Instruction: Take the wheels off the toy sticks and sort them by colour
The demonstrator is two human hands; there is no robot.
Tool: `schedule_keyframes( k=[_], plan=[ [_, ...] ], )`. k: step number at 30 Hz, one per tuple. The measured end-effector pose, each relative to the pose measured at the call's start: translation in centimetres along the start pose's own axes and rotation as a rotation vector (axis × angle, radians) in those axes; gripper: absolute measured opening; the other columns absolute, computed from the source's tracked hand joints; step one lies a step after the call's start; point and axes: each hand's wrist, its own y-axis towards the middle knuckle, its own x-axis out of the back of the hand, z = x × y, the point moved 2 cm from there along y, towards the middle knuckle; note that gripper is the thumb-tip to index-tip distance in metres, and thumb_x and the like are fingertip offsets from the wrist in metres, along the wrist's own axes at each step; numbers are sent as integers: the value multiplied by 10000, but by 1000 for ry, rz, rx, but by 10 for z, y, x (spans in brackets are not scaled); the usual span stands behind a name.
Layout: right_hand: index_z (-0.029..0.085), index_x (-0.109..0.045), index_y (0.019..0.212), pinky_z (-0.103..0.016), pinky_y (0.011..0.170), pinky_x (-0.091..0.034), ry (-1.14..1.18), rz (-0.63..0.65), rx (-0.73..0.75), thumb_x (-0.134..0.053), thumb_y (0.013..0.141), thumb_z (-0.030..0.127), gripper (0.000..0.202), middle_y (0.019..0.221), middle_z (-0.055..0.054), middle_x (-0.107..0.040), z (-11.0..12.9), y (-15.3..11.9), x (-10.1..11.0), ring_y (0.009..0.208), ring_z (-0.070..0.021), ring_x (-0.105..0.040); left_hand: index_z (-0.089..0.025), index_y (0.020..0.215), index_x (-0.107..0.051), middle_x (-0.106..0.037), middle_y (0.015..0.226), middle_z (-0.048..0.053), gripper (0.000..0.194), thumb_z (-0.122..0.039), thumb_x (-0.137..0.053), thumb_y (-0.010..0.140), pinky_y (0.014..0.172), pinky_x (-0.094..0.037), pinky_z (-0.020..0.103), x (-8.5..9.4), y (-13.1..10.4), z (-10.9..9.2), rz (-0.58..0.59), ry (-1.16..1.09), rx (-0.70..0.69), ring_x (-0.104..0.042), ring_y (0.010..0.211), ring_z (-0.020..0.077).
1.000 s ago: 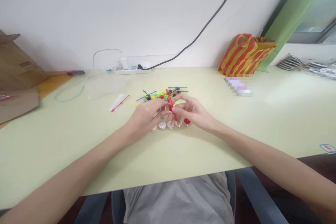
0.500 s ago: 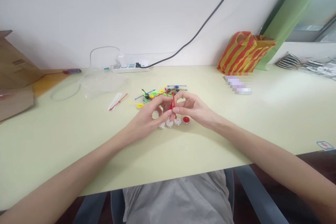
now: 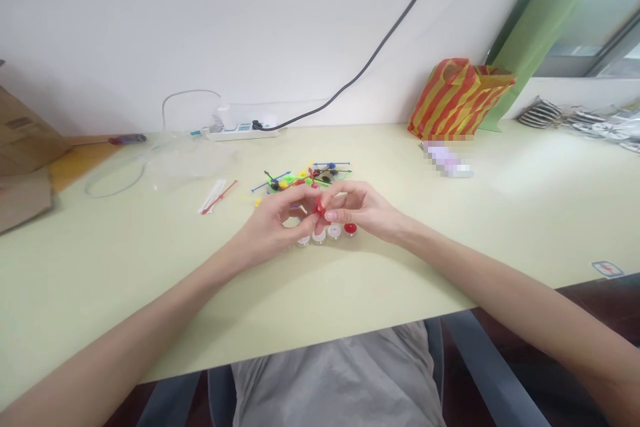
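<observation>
White wall (image 3: 250,13) is rising at the back of the head view, and a pale yellow-green table (image 3: 380,293) is stretching out below it. Row of round containers (image 3: 319,238) is serving as the landmark, showing 3 white tops and 1 red top at its right end.

Just beyond that row, a small red piece (image 3: 320,207) is sitting between the fingertips of 2 hands; fingers are partly hiding its shape. The left hand (image 3: 275,219) is pinching it from the left, thumb below and fingers arching over. The right hand (image 3: 363,209) is gripping it from the right, thumb and index finger closing on it. Both forearms are slanting inward from the near corners, crossing the table's front edge on either side of the row.

That front edge is running well nearer the wearer than the row, with a broad stretch of tabletop lying between. Wide tabletop is also extending to the row's right. Coloured parts (image 3: 280,181) are crowding close behind the row, while a red stick (image 3: 220,197) is lying to its left beside white strips (image 3: 210,197). Far behind the row and to its right, a striped bag (image 3: 455,101) is standing against the wall.
</observation>
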Motion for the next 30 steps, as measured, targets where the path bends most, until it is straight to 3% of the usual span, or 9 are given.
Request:
schedule_keyframes(
  k=[5, 11, 16, 19, 22, 27, 30],
  plan=[
    [210, -776, 1094, -206, 480, -408, -62, -18, -47, -812, 919, 443, 294, 920, -63, -823, 8, -3, -1, 701, -144, -697, -201, 1076, -781, -738, 998, 73, 183, -283, -800, 914, 820, -595, 318, 11, 3, -2, 58, -87, -29, -710, 925, 196],
    [182, -841, 870, -204, 462, -401, -39, -65, 39, -843, 896, 356, 175, 829, -62, -801, 6, -3, -3, 625, -115, -644, -239, 1222, -782, -747, 1130, 108, 283, -286, -779, 943, 819, -615, 325, 15, 1, 1, 110, -160, -5, -715, 985, 213],
    [176, -762, 848, -261, 664, -569, 66, -79, 84, -839, 903, 385, 229, 823, -59, -796, 6, -1, -6, 736, -159, -738, -217, 1193, -777, -747, 1045, 96, 281, -273, -803, 919, 804, -621, 318, 13, 1, -5, 69, -181, -18, -721, 936, 204],
    [199, -666, 944, -289, 697, -584, 52, -103, 77, -837, 905, 405, 270, 826, -37, -783, 10, -1, -8, 741, -170, -745, -201, 1098, -781, -749, 1026, 88, 203, -281, -810, 914, 797, -608, 299, 11, 3, -8, 20, -189, -22, -727, 932, 199],
    [219, -633, 1038, -288, 709, -573, -118, -158, 130, -835, 906, 370, 285, 892, -25, -769, 16, -2, -12, 797, -172, -742, -192, 1081, -768, -749, 968, 72, 212, -323, -809, 918, 744, -590, 289, 11, 3, -6, -12, -165, 27, -720, 842, 182],
    [218, -729, 1014, -361, 887, -555, -629, -316, 331, -711, 996, 310, 95, 981, -54, -787, 20, -5, -18, 918, -198, -726, -175, 1063, -761, -724, 835, 46, 260, -414, -754, 962, 720, -571, 286, 12, 2, 0, -2, -101, 130, -691, 762, 165],
    [236, -762, 989, -378, 901, -549, -729, -364, 346, -720, 989, 350, 121, 978, -60, -797, 19, -7, -19, 922, -220, -716, -173, 1017, -770, -717, 782, 42, 295, -462, -738, 965, 668, -556, 277, 12, 1, 0, 18, -58, 176, -679, 711, 161]
  ],
)
